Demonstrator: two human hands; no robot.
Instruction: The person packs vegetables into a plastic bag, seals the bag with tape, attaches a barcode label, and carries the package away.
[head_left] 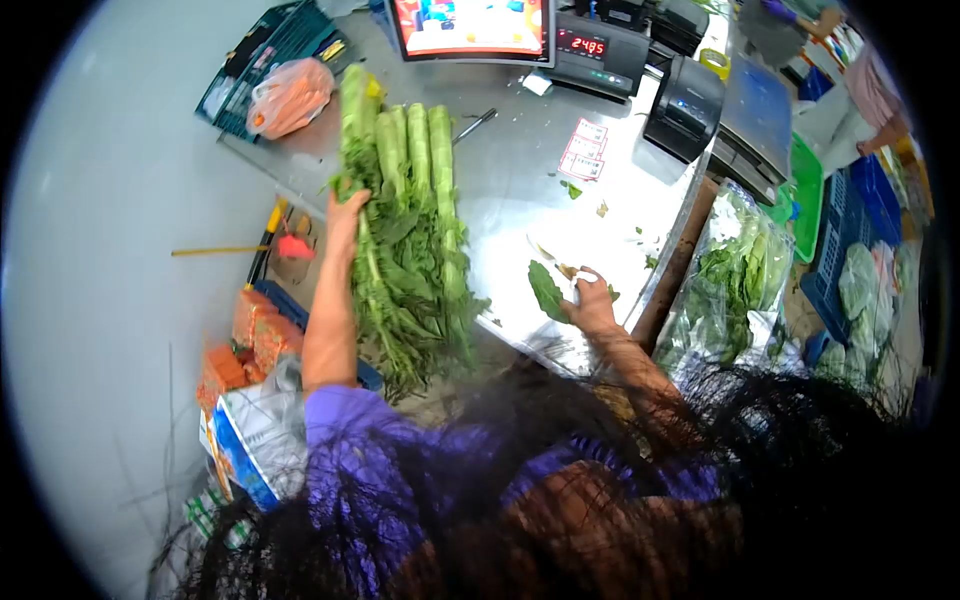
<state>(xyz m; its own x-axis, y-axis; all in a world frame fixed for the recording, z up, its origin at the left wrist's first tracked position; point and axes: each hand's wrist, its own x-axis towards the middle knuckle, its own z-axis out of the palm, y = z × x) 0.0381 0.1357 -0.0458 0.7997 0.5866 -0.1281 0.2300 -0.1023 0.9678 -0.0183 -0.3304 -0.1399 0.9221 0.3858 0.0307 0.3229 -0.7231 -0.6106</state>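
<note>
Long green stem lettuces [418, 155] with leafy ends lie side by side on the left part of the metal table, their leaves hanging over the near edge. My left hand [348, 200] is closed around the leftmost stem lettuce [353, 115]. Over the table's bright right part, my right hand [594, 302] is closed on what looks like a small knife [545, 252], its white handle partly hidden by the fingers. A loose green leaf [546, 291] is right beside that hand; whether they touch I cannot tell.
On the metal table [510, 150] are a pen [475, 126], printed labels [585, 150] and leaf scraps. A screen [472, 25], a scale display [590, 48] and a black printer [685, 108] stand behind. Bagged greens [735, 270] are at right, bagged carrots [290, 97] at left. Another person [875, 95] is at far right.
</note>
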